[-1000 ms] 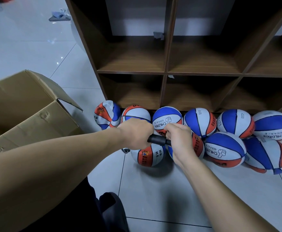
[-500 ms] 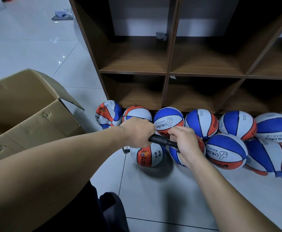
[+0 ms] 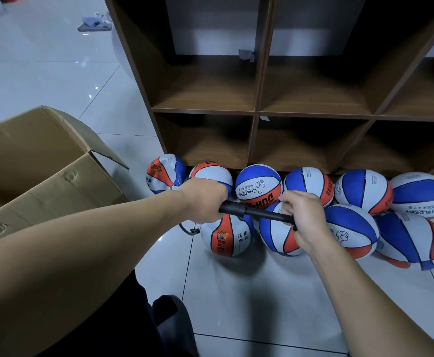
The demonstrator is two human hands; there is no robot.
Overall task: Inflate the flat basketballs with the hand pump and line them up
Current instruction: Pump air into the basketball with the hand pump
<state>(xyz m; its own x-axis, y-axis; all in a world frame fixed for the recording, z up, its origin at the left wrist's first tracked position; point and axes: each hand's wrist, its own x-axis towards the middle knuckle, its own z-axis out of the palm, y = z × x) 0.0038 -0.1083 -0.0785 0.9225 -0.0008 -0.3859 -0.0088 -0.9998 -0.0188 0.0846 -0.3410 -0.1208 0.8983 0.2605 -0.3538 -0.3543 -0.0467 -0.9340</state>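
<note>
At the frame's centre the pump [image 3: 256,213] lies almost level between both hands, its rod drawn out to the right. The main risk, as I judge it, is at the needle: a black hose [image 3: 187,230] curls out below the left hand toward the ball [image 3: 226,234] at centre, and a crooked or hard stroke could tug it loose or bend the needle, since the ball lies loose on the floor [image 3: 249,292] and can roll. Whether the needle is seated in the valve cannot be seen. The ball could also nudge its neighbours out of place. The left hand [image 3: 205,199], centre left, wraps in a fist round the pump's barrel, knuckles up, forearm reaching in from the lower left. The right hand [image 3: 302,215], centre right, curls round the handle end, thumb side toward the camera, forearm coming from the lower right. Beyond them the other balls [image 3: 362,191] sit in two rough rows, touching, across the middle right; the one at far left [image 3: 164,173] looks dented. Behind stands the shelf [image 3: 258,112], and a box [image 3: 51,176] lies open at left.
</note>
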